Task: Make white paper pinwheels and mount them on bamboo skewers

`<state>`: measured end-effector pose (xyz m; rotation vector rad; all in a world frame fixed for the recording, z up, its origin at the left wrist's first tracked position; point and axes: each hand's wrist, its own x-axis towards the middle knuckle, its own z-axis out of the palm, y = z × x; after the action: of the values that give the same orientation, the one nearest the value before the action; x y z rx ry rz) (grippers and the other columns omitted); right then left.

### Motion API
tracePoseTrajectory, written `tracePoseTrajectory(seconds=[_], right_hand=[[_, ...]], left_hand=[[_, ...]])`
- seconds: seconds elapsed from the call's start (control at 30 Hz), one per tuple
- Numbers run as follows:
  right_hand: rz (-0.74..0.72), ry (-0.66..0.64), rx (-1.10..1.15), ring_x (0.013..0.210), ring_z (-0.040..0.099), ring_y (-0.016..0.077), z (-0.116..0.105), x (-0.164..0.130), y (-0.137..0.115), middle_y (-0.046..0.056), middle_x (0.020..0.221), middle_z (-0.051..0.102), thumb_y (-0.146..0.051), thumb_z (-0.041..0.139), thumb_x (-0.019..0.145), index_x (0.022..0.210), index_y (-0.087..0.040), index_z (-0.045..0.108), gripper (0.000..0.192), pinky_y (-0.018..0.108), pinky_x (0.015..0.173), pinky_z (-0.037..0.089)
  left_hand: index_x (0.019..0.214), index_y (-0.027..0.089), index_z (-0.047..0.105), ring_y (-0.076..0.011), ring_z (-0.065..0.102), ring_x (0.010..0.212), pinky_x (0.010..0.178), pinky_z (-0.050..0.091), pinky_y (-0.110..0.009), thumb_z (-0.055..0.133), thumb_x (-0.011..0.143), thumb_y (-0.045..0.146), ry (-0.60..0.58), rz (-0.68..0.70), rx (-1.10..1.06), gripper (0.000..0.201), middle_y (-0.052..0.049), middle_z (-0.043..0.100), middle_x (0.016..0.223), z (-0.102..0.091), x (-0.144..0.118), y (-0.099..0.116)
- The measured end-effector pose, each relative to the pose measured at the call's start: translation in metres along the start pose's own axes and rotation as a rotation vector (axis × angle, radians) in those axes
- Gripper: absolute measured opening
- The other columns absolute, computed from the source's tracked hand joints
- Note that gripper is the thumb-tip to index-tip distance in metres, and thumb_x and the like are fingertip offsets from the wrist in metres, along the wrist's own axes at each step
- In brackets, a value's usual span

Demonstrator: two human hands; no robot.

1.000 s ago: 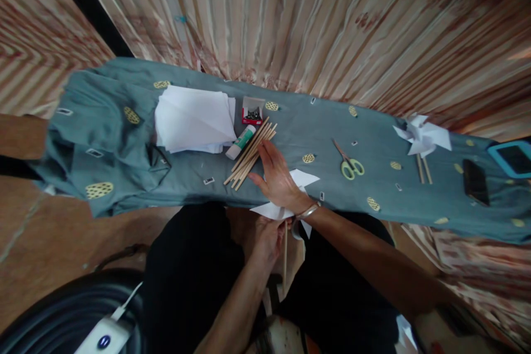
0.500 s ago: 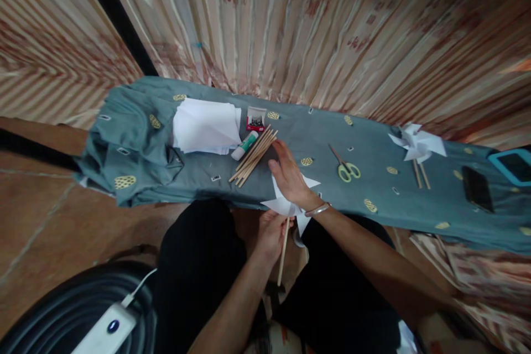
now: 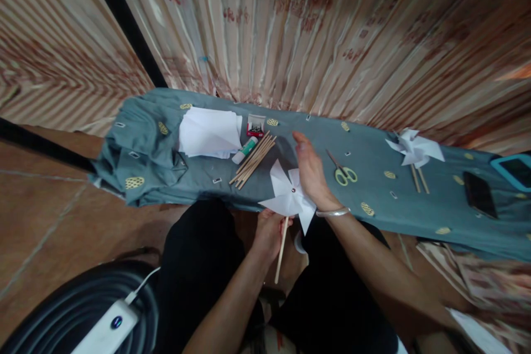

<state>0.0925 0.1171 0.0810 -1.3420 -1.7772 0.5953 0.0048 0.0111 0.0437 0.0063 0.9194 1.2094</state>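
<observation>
Near the front edge of the cloth-covered surface, my left hand [image 3: 269, 231] is closed round the wooden stick of a white paper pinwheel [image 3: 286, 194]. A small metal pin head shows at the pinwheel's centre, and the stick's lower end points down between my knees. My right hand [image 3: 310, 171], a silver bangle on its wrist, is open with fingers stretched out, at the right side of the blades; whether it touches them I cannot tell. Just beyond lies a bundle of wooden sticks [image 3: 254, 161], with a glue stick [image 3: 244, 150] beside it.
White paper sheets [image 3: 211, 133] are stacked at the left, beside a small red box of pins [image 3: 255, 126]. Green-handled scissors [image 3: 345, 175] lie right of my hand. Finished-looking pinwheels [image 3: 415, 149], a dark phone [image 3: 479, 194] and a blue-framed device [image 3: 514, 170] are farther right.
My right hand has moved from over the pinwheel to its right side, uncovering the blades and the pin. The left hand keeps its hold on the stick.
</observation>
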Motion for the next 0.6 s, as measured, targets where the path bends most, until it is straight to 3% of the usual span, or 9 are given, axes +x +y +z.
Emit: tracePoseTrajectory(seconds=[0.2,0.33,0.4,0.47,0.6], right_hand=[[0.107,0.329,0.304,0.129,0.051,0.0249,-0.04,-0.017,0.011,0.011,0.139,0.054,-0.058,0.036,0.094,0.128,-0.021,0.057,0.055,0.051,0.107,0.039],[0.236,0.521,0.528,0.122,0.056,0.024,-0.05,-0.031,0.026,0.009,0.132,0.061,-0.055,0.052,0.087,0.116,-0.022,0.065,0.046,0.048,0.105,0.041],[0.311,0.485,0.623,0.113,0.061,0.0236,-0.046,-0.039,0.031,0.008,0.121,0.067,-0.054,0.061,0.082,0.109,-0.022,0.068,0.042,0.045,0.101,0.043],[0.392,0.367,0.704,0.096,0.067,0.0235,-0.036,-0.048,0.033,0.009,0.104,0.074,-0.055,0.065,0.078,0.098,-0.021,0.072,0.04,0.042,0.091,0.049],[0.414,-0.012,0.764,0.078,0.068,0.0215,-0.02,-0.06,0.026,0.008,0.084,0.075,-0.06,0.066,0.075,0.088,-0.02,0.076,0.043,0.034,0.074,0.052]], left_hand=[[0.067,0.012,0.068,-0.0088,0.055,0.05,0.048,0.042,-0.02,0.082,0.038,0.018,0.022,0.087,-0.062,0.033,-0.001,0.066,0.059,0.025,-0.006,0.023],[0.066,0.015,0.067,-0.0092,0.057,0.053,0.052,0.045,-0.021,0.081,0.038,0.015,-0.009,0.144,-0.063,0.032,0.001,0.068,0.062,0.048,-0.003,0.042],[0.067,0.016,0.066,-0.0099,0.058,0.055,0.055,0.047,-0.021,0.08,0.037,0.011,-0.039,0.175,-0.066,0.033,0.002,0.068,0.062,0.059,0.004,0.052],[0.07,0.017,0.067,-0.0107,0.06,0.059,0.059,0.048,-0.023,0.078,0.038,0.009,-0.09,0.221,-0.069,0.035,0.002,0.068,0.064,0.069,0.014,0.061],[0.08,0.018,0.067,-0.0133,0.064,0.071,0.067,0.05,-0.024,0.077,0.045,0.013,-0.182,0.316,-0.047,0.037,0.0,0.072,0.081,0.087,0.034,0.073]])
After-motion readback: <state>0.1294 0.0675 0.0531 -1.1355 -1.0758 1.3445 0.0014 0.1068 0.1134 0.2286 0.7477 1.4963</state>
